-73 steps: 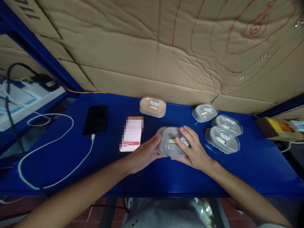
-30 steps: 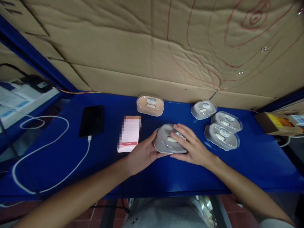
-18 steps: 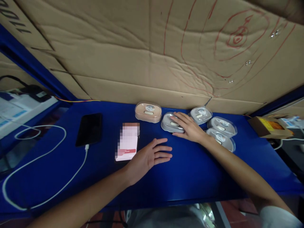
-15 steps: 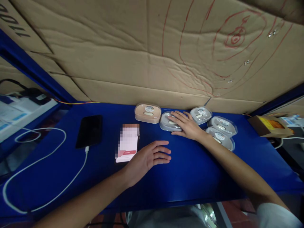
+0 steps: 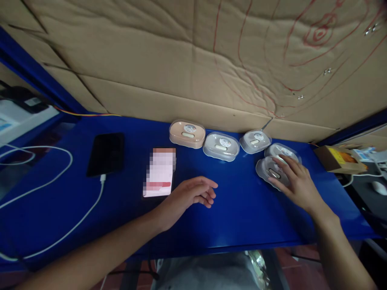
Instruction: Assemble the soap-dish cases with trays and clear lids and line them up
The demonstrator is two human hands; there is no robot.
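My right hand (image 5: 298, 183) is at the right end of the desk, its fingers and thumb closed around a grey plastic box with a clear lid (image 5: 269, 167). The fingers cover part of that box. Just behind it lies a second grey box (image 5: 276, 150), partly hidden by the hand. Another grey box (image 5: 255, 141) stands at the back, and one more grey box (image 5: 221, 147) lies to its left, beside a peach box (image 5: 187, 133). Each has a round sticker and a small oval piece on top. My left hand (image 5: 193, 195) holds nothing above the desk, fingers loosely bent and apart.
A phone with a lit screen (image 5: 159, 173) lies left of centre. Farther left, a dark phone (image 5: 105, 154) is plugged into a white cable (image 5: 87, 219). A cardboard wall (image 5: 136, 56) closes off the back, and an open carton (image 5: 338, 160) stands at the right.
My right hand has left the middle grey box and moved right onto the front right one, which has shifted slightly left. The left hand's fingers have curled a little. The view has shifted.
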